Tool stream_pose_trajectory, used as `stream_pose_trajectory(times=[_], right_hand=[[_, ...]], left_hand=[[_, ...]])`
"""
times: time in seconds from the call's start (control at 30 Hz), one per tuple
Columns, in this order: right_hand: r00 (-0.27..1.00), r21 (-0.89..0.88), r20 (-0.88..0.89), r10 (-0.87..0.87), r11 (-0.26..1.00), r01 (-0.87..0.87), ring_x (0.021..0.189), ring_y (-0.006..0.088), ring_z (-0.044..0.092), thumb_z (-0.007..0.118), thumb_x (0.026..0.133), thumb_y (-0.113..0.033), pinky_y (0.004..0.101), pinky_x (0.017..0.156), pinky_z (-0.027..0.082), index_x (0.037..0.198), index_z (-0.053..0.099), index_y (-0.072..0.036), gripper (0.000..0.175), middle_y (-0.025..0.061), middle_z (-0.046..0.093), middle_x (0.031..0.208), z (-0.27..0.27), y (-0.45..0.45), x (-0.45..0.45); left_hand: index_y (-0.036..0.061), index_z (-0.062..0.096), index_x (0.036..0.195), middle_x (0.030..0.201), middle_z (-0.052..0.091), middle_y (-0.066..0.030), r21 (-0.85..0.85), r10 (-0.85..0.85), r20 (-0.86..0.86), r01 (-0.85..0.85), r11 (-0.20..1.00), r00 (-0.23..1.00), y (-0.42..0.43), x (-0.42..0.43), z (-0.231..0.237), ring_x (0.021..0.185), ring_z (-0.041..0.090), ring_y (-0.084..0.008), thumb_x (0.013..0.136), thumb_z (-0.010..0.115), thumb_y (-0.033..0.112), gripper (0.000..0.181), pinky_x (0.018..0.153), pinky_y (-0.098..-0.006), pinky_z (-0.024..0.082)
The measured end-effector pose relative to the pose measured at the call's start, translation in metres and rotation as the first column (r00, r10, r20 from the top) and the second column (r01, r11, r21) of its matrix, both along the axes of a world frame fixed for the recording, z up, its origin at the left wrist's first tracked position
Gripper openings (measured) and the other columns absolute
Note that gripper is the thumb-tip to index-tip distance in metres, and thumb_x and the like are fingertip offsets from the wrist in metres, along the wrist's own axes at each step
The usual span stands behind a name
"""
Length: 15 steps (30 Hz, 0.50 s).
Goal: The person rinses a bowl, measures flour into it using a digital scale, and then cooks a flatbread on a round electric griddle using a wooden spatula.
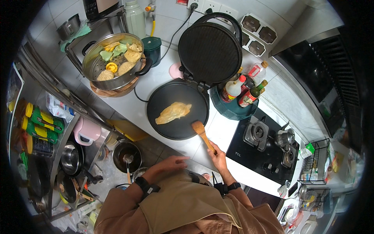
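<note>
My right hand (217, 158) grips the handle of a wooden spatula (200, 129). The spatula's blade is over the right front rim of a round electric griddle (181, 131), whose black lid (209, 52) stands raised behind it. On the dark plate lies a folded, lightly browned flatbread (173, 112), a short way left of the blade and apart from it. My left hand (174, 163) hovers in front of my apron (181, 201) near the counter's edge, holding nothing, with its fingers stretched out to the right.
Left of the griddle, a steamer pot (112, 83) with buns and other food rests on a wooden board (100, 93). Right are sauce bottles (230, 89) in a green basket (222, 106) and a gas hob (242, 143). A steel shelf (62, 140) stands at left; a pan (119, 166) sits low beside it.
</note>
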State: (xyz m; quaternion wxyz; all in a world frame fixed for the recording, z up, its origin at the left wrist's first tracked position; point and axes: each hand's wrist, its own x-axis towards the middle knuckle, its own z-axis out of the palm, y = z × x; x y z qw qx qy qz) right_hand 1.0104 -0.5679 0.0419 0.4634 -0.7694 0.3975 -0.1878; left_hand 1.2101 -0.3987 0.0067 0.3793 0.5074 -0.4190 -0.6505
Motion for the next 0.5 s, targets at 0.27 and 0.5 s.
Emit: stream_pose_trajectory(times=[0.27, 0.5], right_hand=[[1.0, 0.054, -0.027, -0.011, 0.998, 0.013, 0.066, 0.0088, 0.048, 0.061, 0.085, -0.016, 0.0247, 0.065, 0.045, 0.125, 0.054, -0.014, 0.041, 0.0039, 0.06, 0.077, 0.0053, 0.0012, 0.0008], [1.0, 0.055, -0.026, -0.003, 0.998, 0.005, 0.072, 0.0095, 0.051, 0.061, 0.085, -0.016, 0.0256, 0.071, 0.046, 0.126, 0.053, -0.013, 0.041, 0.0065, 0.063, 0.085, 0.005, 0.0006, 0.0007]], left_hand=[[0.0098, 0.039, 0.137, 0.109, 0.061, -0.0083, 0.028, -0.058, 0.073, 0.056, 0.998, 0.996, -0.0019, 0.0025, 0.003, 0.096, 0.056, -0.0134, 0.09, 0.056, 0.033, 0.055, 0.086, -0.0298, 0.044], [0.0102, 0.039, 0.136, 0.108, 0.061, -0.0085, 0.018, -0.061, 0.079, 0.06, 0.998, 0.995, -0.0015, 0.0028, -0.0015, 0.096, 0.056, -0.0135, 0.09, 0.055, 0.033, 0.054, 0.086, -0.03, 0.044]])
